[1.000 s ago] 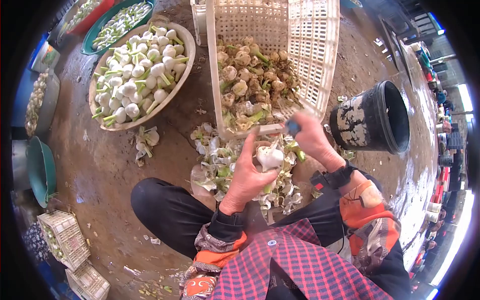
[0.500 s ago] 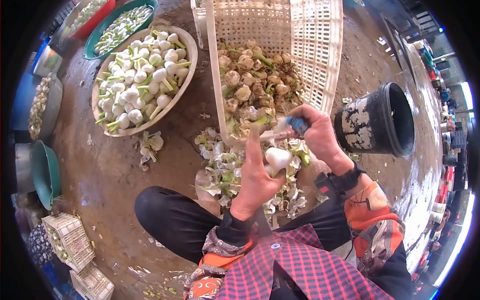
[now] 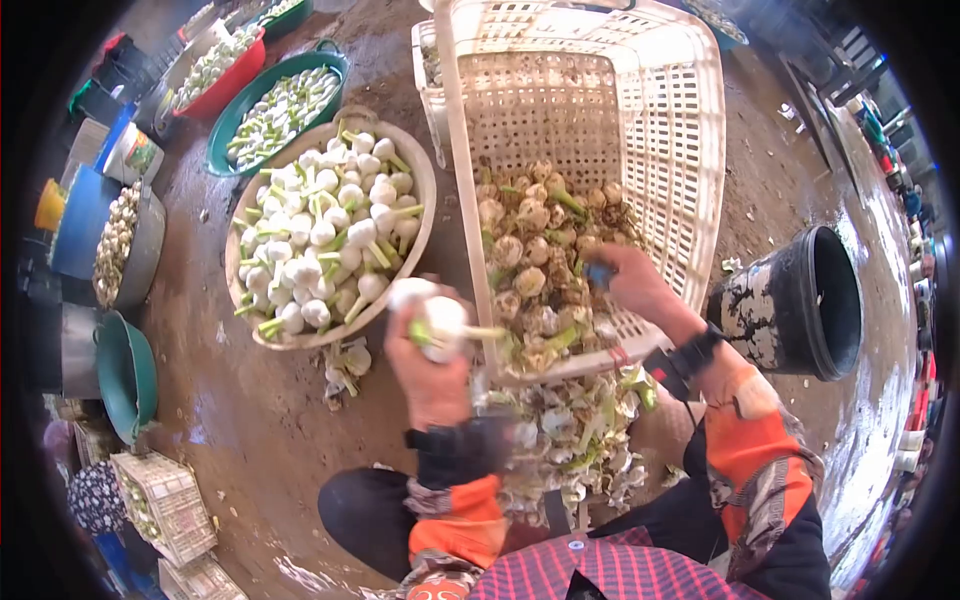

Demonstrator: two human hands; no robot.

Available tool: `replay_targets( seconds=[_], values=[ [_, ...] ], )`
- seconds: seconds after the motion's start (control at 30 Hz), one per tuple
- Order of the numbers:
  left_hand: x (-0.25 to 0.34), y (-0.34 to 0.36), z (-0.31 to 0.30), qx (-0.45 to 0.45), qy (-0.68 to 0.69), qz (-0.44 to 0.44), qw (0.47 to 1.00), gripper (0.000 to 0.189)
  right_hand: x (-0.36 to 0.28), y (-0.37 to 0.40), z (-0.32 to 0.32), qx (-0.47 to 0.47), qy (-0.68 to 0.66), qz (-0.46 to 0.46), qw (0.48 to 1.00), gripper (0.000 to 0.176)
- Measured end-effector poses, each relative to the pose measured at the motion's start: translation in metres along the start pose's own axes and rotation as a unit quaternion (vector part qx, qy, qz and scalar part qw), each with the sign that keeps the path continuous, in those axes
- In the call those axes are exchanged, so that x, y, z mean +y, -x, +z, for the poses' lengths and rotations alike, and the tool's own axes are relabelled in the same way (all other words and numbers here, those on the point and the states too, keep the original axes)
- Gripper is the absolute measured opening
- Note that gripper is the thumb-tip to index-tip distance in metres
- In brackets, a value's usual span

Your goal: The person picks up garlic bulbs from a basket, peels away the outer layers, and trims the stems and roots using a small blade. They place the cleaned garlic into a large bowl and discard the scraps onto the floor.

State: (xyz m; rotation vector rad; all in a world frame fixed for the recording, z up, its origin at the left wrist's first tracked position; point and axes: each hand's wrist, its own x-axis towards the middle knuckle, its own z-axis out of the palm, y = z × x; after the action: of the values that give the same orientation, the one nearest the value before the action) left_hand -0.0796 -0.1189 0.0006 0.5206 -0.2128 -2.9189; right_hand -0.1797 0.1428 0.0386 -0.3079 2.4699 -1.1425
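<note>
My left hand (image 3: 432, 360) holds a peeled white garlic bulb (image 3: 443, 321) with a short green stem, near the rim of the round tan basin (image 3: 424, 215) heaped with peeled white bulbs. My right hand (image 3: 632, 281) grips a blue-handled knife (image 3: 598, 274) and reaches into the tilted white plastic crate (image 3: 690, 170), over the unpeeled, dirty garlic bulbs (image 3: 540, 255) lying inside. A heap of peelings (image 3: 565, 440) lies on the ground between my knees and the crate.
A black bucket (image 3: 800, 300) stands at the right. Green (image 3: 335, 75) and red (image 3: 245, 60) basins of trimmed bulbs lie at the back left, a metal bowl (image 3: 150, 250) and a teal basin (image 3: 125, 375) at the left. Small white crates (image 3: 165, 505) sit lower left.
My left hand has carried the peeled bulb from in front of me leftward to the tan basin's rim. My right hand with the knife has reached forward into the crate. The view shifted.
</note>
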Motion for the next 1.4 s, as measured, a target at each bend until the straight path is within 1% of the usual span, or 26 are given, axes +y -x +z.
replay_targets(
  seconds=[0.07,0.13,0.2,0.27,0.3,0.4,0.43,0.47,0.5,0.53,0.57,0.63,0.7,0.73,0.8,0.87,0.9,0.93,1.0,1.07,1.1,1.2,1.23,1.33,1.37,1.4],
  values=[
    [0.045,-0.042,0.016,0.051,0.017,0.120,0.991,0.047,0.033,-0.054,0.004,0.083,-0.029,-0.015,0.996,0.038],
    [0.093,-0.078,0.031,-0.027,0.056,0.144,0.988,0.038,0.068,-0.105,0.013,0.156,-0.023,-0.026,0.987,0.037],
    [0.119,-0.096,0.057,0.067,0.002,0.218,0.974,0.046,0.090,-0.141,0.028,0.222,0.147,-0.044,0.963,0.045],
    [0.133,-0.103,0.070,0.123,0.022,0.201,0.972,0.046,0.091,-0.153,0.044,0.239,0.305,-0.032,0.921,0.044],
    [0.137,-0.104,0.069,0.153,0.034,0.194,0.968,0.045,0.101,-0.160,0.051,0.260,0.326,-0.062,0.907,0.038],
    [0.117,-0.095,0.015,-0.077,-0.037,0.103,0.991,0.041,0.091,-0.164,0.039,0.213,0.221,-0.015,0.952,0.033],
    [0.087,-0.076,0.019,-0.064,-0.035,0.123,0.990,0.039,0.102,-0.167,0.036,0.211,0.204,-0.003,0.956,0.033],
    [0.043,-0.056,0.035,-0.055,-0.031,0.141,0.988,0.037,0.103,-0.158,0.031,0.249,0.163,-0.048,0.954,0.031],
    [0.006,-0.034,0.049,-0.073,-0.170,0.144,0.972,0.034,0.090,-0.144,0.021,0.251,0.135,-0.059,0.957,0.029],
    [-0.018,-0.015,0.046,-0.089,-0.232,0.108,0.963,0.026,0.067,-0.121,0.007,0.250,0.125,-0.100,0.955,0.026],
    [-0.043,0.003,0.046,-0.130,-0.273,0.071,0.951,0.030,0.054,-0.103,-0.004,0.245,0.093,-0.115,0.958,0.025],
    [-0.087,0.030,0.042,-0.080,-0.348,0.035,0.933,0.057,0.012,-0.052,-0.019,0.228,0.054,-0.127,0.964,0.028],
    [-0.104,0.039,0.041,-0.084,-0.575,0.216,0.785,0.073,-0.009,-0.005,-0.024,0.144,-0.068,-0.062,0.985,0.027],
    [-0.103,0.045,0.038,-0.098,-0.584,0.204,0.779,0.076,-0.023,0.018,-0.022,0.091,-0.121,-0.048,0.987,0.028],
    [-0.101,0.056,0.032,-0.125,-0.603,0.181,0.767,0.083,-0.045,0.054,-0.008,-0.004,-0.227,-0.103,0.968,0.032],
    [-0.096,0.073,0.027,-0.153,-0.498,0.053,0.852,0.078,-0.050,0.073,0.019,0.025,-0.382,-0.117,0.916,0.043],
    [-0.092,0.082,0.027,-0.129,-0.528,0.098,0.834,0.072,-0.062,0.083,0.035,0.055,-0.469,-0.045,0.880,0.053],
    [-0.089,0.090,0.028,-0.109,-0.552,0.141,0.815,0.071,-0.064,0.088,0.048,0.050,-0.542,-0.014,0.839,0.053],
    [-0.080,0.100,0.028,-0.112,-0.691,0.314,0.642,0.070,-0.078,0.102,0.079,0.075,-0.478,-0.057,0.873,0.044],
    [-0.070,0.113,0.034,-0.116,-0.689,0.307,0.647,0.067,-0.092,0.116,0.091,0.168,-0.351,-0.069,0.919,0.034],
    [-0.065,0.121,0.035,-0.118,-0.688,0.303,0.649,0.065,-0.099,0.121,0.092,0.162,-0.372,-0.061,0.912,0.028],
    [-0.059,0.130,0.027,-0.113,-0.564,0.134,0.807,0.061,-0.094,0.134,0.084,0.116,-0.289,-0.119,0.943,0.028],
    [-0.056,0.133,0.029,-0.115,-0.523,0.090,0.840,0.061,-0.095,0.138,0.082,0.120,-0.241,-0.149,0.951,0.027],
    [-0.044,0.141,0.043,-0.117,-0.398,-0.033,0.909,0.067,-0.092,0.148,0.074,0.125,-0.147,-0.163,0.968,0.030],
    [-0.044,0.144,0.043,-0.122,-0.373,-0.021,0.919,0.063,-0.096,0.153,0.072,0.155,-0.099,-0.178,0.967,0.033],
    [-0.040,0.144,0.039,-0.152,-0.300,-0.088,0.938,0.057,-0.094,0.155,0.073,0.171,-0.106,-0.176,0.964,0.032]
  ],
)
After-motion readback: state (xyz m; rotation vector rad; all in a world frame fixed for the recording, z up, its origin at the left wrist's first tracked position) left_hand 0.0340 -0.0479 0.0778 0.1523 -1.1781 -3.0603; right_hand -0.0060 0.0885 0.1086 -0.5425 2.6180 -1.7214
